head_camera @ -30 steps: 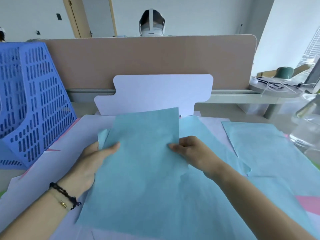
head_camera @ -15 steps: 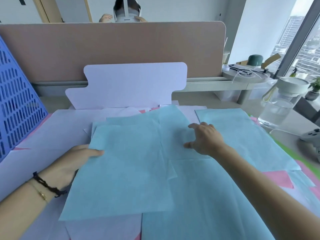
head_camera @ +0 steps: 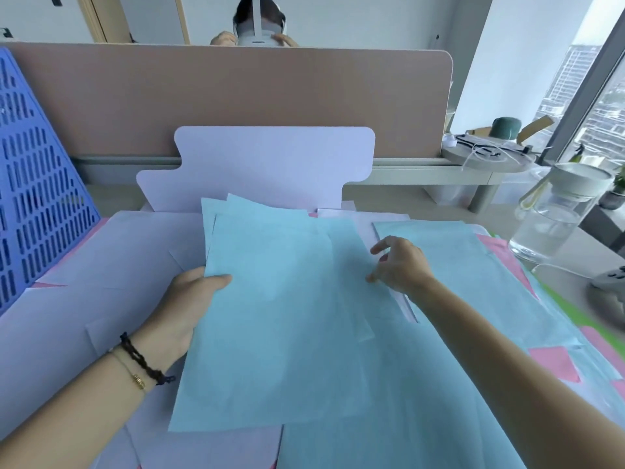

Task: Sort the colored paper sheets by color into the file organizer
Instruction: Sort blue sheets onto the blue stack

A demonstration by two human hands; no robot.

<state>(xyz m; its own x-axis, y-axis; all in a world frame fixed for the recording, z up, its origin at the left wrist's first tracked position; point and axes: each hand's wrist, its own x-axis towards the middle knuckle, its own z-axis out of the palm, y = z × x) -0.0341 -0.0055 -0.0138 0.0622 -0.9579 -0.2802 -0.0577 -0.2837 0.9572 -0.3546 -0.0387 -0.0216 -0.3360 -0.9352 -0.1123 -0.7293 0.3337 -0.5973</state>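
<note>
A small stack of light blue paper sheets [head_camera: 280,316] lies in front of me on the desk. My left hand [head_camera: 189,306] grips the stack's left edge, thumb on top. My right hand [head_camera: 399,265] is at the stack's right edge with curled fingers pinching a blue sheet there. More blue sheets [head_camera: 449,252] lie spread to the right over pink sheets [head_camera: 554,363] and a green sheet [head_camera: 575,313]. Lavender sheets [head_camera: 101,282] cover the left of the desk. The blue perforated file organizer [head_camera: 37,184] stands at the far left.
A lavender cardboard cut-out [head_camera: 270,164] stands upright behind the papers, against a tan desk divider [head_camera: 236,96]. A clear water jug [head_camera: 558,211] and a game controller [head_camera: 612,282] sit at the right. Another person sits beyond the divider.
The blue stack has shifted right and up in my left hand. My right hand went from lying flat on the papers to pinching a sheet's edge. My view turned slightly.
</note>
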